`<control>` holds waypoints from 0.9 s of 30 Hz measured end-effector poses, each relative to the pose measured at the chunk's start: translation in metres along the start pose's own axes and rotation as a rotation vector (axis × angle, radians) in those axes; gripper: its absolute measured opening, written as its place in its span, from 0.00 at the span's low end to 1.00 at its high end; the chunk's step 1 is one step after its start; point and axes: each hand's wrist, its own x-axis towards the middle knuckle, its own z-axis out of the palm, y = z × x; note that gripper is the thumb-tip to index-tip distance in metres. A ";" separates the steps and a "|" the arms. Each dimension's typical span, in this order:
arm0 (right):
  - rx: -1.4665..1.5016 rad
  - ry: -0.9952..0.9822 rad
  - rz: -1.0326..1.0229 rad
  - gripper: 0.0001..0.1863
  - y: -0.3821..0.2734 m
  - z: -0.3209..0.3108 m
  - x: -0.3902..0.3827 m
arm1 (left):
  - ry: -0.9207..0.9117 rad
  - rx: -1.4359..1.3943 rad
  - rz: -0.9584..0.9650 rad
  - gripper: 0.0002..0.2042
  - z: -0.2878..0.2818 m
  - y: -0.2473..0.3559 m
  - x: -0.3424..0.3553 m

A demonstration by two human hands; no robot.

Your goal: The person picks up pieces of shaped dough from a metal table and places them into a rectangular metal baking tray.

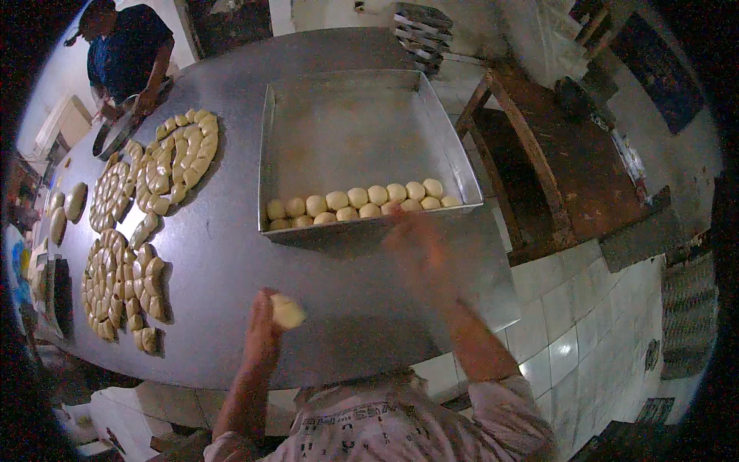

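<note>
The left hand (264,319) holds a pale dough piece (289,313) above the metal table (223,269); it looks light, soft and easily dented, so likely best cupped loosely around its sides. Beyond it, the right hand (419,250), too blurred to tell whether it grips anything, is at the baking tray (346,131)'s near wall, by two rows of dough balls (356,198)

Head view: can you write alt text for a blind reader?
A person's left hand holds pale dough above a metal table; the right hand, blurred, is at the near edge of a metal tray holding two rows of dough balls. Cut dough pieces lie to the left, another person beyond.
</note>
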 end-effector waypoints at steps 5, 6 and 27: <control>0.071 -0.545 0.157 0.18 0.012 0.040 -0.090 | -0.578 0.271 -0.234 0.18 0.021 0.014 -0.026; -0.079 -0.427 0.086 0.18 0.020 0.029 -0.104 | -0.434 0.394 -0.139 0.17 0.001 0.020 -0.028; -0.983 0.018 -0.024 0.19 0.114 -0.006 -0.088 | 1.389 1.364 0.211 0.20 -0.317 0.047 -0.024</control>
